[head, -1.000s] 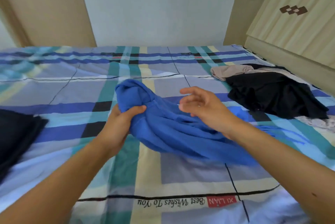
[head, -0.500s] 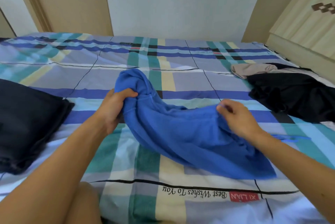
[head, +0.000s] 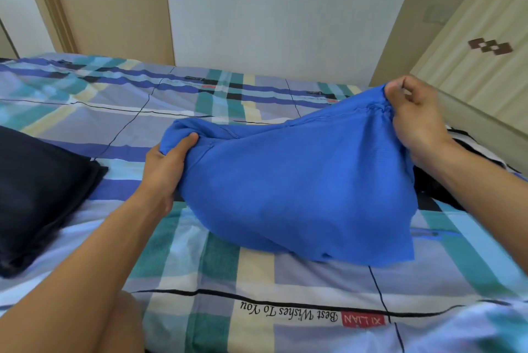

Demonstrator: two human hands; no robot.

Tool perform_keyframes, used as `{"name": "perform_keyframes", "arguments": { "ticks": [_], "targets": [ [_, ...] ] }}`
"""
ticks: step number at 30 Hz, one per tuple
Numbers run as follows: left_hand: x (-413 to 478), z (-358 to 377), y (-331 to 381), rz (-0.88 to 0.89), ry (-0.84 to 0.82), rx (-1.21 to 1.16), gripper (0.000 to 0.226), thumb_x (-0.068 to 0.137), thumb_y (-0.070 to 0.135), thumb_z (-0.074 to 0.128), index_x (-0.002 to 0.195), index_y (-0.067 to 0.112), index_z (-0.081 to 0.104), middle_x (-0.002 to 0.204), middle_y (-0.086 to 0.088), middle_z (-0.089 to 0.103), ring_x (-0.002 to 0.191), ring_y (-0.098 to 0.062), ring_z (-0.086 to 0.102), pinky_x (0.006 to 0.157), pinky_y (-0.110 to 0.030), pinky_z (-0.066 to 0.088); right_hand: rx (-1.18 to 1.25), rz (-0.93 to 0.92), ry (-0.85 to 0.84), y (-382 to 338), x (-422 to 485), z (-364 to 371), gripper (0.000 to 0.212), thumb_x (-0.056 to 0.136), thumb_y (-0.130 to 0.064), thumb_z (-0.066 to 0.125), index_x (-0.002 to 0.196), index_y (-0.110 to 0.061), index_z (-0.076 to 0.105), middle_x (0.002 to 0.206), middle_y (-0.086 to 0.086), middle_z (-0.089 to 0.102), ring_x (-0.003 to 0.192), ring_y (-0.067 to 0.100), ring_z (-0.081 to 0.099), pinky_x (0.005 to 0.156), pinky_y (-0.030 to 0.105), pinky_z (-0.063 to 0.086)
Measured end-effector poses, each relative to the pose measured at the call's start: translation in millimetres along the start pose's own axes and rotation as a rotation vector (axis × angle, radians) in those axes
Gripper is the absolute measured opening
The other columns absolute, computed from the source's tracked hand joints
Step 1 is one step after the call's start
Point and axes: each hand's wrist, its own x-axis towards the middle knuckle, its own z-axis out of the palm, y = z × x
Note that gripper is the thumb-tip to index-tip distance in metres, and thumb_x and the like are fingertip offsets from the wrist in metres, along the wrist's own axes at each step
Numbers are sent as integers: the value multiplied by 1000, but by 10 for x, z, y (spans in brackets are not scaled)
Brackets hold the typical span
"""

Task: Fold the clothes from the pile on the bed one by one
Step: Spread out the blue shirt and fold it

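Note:
A bright blue garment (head: 297, 192) hangs stretched between both hands above the plaid bed sheet (head: 200, 261). My left hand (head: 167, 169) grips its left end low over the bed. Up at the right, my right hand (head: 417, 121) pinches the other end, lifted higher. The lower edge of the cloth droops onto the sheet. Behind my right forearm lies the pile of dark clothes (head: 445, 192), mostly hidden.
A folded black garment (head: 37, 195) lies at the left edge of the bed. A beige headboard with a brown diamond motif (head: 474, 61) stands at the right. A pale wall and a beige door frame are behind the bed.
My right hand has risen and moved right with the blue cloth in its pinch, pulling the garment open. My left hand keeps its grip in about the same place.

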Motion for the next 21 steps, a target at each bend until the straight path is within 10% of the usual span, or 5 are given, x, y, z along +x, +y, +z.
{"name": "perform_keyframes", "arguments": {
  "ticks": [7,11,16,21],
  "targets": [
    [-39,69,-19,-19,44,10,37,84,53,69,106,26,57,99,6,66,91,-22,67,71,-44,57,8,174,-18,119,-34,-96,27,99,-32,52,75,-21,57,78,8,53,77,21,49,73,36,40],
    [-103,152,-255,518,238,647,57,79,49,73,119,13,53,115,-8,55,111,-31,53,91,-42,45,138,433,-286,83,-263,63,11,101,-16,55,97,-11,65,94,21,60,86,26,59,80,37,51],
    [-916,638,-573,383,-638,430,51,72,63,70,102,23,62,96,4,67,88,-11,63,74,-21,46,185,430,-563,-184,-607,541,20,101,-17,56,86,-9,68,84,14,70,77,23,64,74,37,55],
    [-1067,842,-788,448,-562,345,15,86,20,75,83,19,61,80,6,66,75,-3,63,68,-27,52,166,326,-613,-449,-682,899,27,101,-21,57,76,-14,63,72,2,65,62,12,60,54,24,51]
  ]
}}
